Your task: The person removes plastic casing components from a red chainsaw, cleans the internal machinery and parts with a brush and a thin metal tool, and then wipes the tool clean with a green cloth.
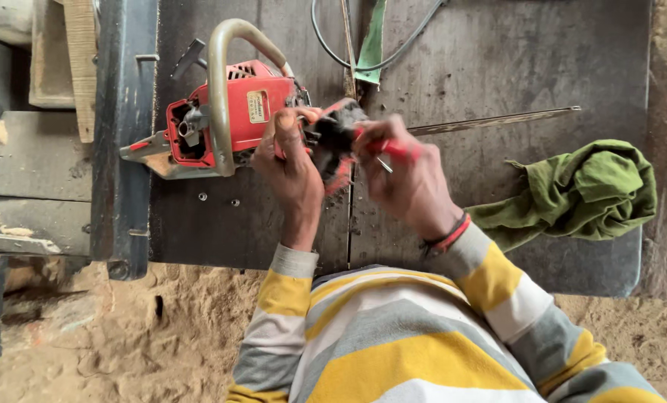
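A person in a yellow, grey and white striped sleeve works on a red chainsaw (229, 119) lying on a dark metal table (497, 60). The left hand (292, 160) clasps a grimy black-and-red part (333, 142) at the saw's body; just beside it, the right hand (404, 175) is closed around a red-handled screwdriver (393, 149), its tip angled down. Beyond the right wrist lies a crumpled green cloth (580, 194); a thin metal rod (497, 119) rests above it
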